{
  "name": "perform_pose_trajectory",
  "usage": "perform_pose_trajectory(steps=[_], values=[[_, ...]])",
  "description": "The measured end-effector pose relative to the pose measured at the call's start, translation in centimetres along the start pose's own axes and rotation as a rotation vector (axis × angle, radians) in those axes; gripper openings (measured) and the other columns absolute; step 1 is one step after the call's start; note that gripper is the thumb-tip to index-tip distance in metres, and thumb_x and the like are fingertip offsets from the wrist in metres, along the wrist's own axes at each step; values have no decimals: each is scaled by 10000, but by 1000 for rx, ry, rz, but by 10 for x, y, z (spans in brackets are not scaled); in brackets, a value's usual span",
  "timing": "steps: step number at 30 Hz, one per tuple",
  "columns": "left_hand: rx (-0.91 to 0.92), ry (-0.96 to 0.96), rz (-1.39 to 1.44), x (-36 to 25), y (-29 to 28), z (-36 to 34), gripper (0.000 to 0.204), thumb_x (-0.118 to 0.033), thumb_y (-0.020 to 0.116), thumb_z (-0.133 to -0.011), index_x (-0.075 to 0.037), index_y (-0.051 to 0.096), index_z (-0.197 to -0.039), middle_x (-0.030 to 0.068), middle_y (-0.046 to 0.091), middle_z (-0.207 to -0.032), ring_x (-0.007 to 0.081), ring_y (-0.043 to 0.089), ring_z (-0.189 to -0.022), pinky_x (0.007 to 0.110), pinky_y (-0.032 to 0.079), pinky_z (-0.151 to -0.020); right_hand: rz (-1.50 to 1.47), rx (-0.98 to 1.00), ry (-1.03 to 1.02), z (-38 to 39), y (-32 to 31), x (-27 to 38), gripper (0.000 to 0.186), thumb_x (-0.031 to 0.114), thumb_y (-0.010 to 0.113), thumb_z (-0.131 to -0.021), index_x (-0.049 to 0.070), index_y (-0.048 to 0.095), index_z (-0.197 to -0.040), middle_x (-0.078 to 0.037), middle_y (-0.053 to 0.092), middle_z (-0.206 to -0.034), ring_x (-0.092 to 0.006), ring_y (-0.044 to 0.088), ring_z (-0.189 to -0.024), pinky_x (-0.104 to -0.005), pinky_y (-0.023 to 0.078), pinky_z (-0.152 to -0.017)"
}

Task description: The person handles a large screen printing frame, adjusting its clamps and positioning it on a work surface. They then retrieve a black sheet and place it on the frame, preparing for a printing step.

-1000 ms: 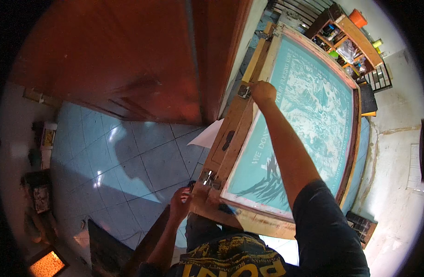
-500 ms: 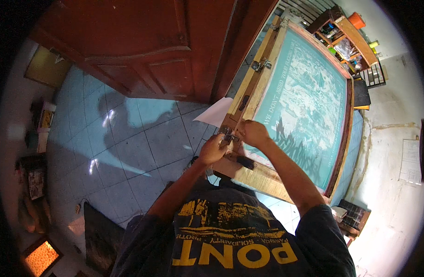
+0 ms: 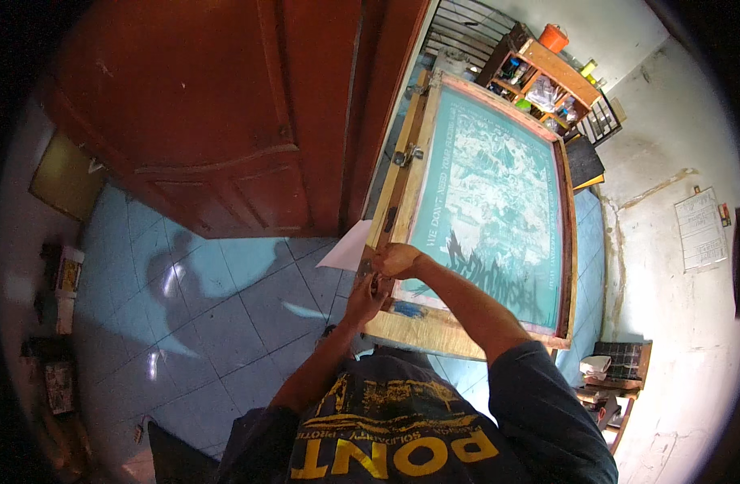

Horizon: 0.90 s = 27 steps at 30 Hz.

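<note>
Two bare hands meet at the left edge of a big wooden screen-printing frame (image 3: 570, 242). The frame lies flat on a pale wooden table (image 3: 426, 332), in front of the person and a bit to the right. The left hand (image 3: 366, 303) has bent fingers by a small, dark metal part (image 3: 375, 283). The right hand (image 3: 400, 260) is curled just beyond it, at the wood. The fingers hide the spot, so I cannot tell if either hand grips anything.

Farther up the same edge sits a shiny metal clamp (image 3: 408, 155). The frame's mesh (image 3: 489, 194) is blue-green, with a big white picture and some letters. A blue smudge (image 3: 408, 310) marks the near left corner.

A white sheet (image 3: 347, 248) pokes out left of the table. Past it stands a tall red-brown door (image 3: 200, 89). The floor (image 3: 233, 331) has blue tiles, with bright light and dark shadows on it. At the back, an orange bucket (image 3: 554, 38) tops a full wooden shelf (image 3: 563, 73). Paper (image 3: 700, 231) hangs on the stained white wall (image 3: 668, 306).
</note>
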State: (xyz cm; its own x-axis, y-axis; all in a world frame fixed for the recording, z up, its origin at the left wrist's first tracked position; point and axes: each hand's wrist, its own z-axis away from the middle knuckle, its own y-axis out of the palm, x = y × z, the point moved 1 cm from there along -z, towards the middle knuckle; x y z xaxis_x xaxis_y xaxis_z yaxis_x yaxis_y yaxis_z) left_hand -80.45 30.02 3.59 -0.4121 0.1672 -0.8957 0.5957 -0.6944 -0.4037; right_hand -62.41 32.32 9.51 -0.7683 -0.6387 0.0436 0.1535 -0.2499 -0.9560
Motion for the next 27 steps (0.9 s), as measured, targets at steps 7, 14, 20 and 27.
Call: perform_pose_trajectory(steps=[7, 14, 20, 27], values=[[-154, 105, 21, 21, 23, -8, 612, -359, 693, -836, -35, 466, -1303, 218, 616, -1098, 371, 596, -1036, 435, 482, -864, -123, -99, 492, 4, 19, 30, 358, 408, 583, -872, 66, 678, -915, -111, 681, -877, -293, 686, -853, -417, 554, -722], [-81, 83, 209, 25, 26, -16, 625, -278, 716, -822, 4, 444, -1310, 222, 608, -1109, 345, 596, -1041, 419, 471, -908, -124, -48, 453, 2, -1, 30, 356, 362, 584, -861, 24, 695, -847, -154, 683, -885, -316, 683, -807, -425, 553, -704], [-87, 156, 95, 5, 10, -7, 566, -240, 693, -836, 31, 467, -1278, 223, 587, -1143, 327, 581, -1072, 422, 471, -900, -63, 29, 328, -1, -10, 26, 240, 286, 612, -806, 73, 721, -833, -139, 680, -898, -296, 681, -831, -410, 550, -706], [-23, -11, 129, -18, 5, -1, 563, -250, 683, -847, 40, 468, -1280, 248, 559, -1170, 371, 550, -1106, 434, 441, -939, -156, -26, 572, 6, 3, 43, 357, 409, 542, -903, 103, 724, -871, -140, 693, -934, -309, 689, -885, -419, 557, -731]])
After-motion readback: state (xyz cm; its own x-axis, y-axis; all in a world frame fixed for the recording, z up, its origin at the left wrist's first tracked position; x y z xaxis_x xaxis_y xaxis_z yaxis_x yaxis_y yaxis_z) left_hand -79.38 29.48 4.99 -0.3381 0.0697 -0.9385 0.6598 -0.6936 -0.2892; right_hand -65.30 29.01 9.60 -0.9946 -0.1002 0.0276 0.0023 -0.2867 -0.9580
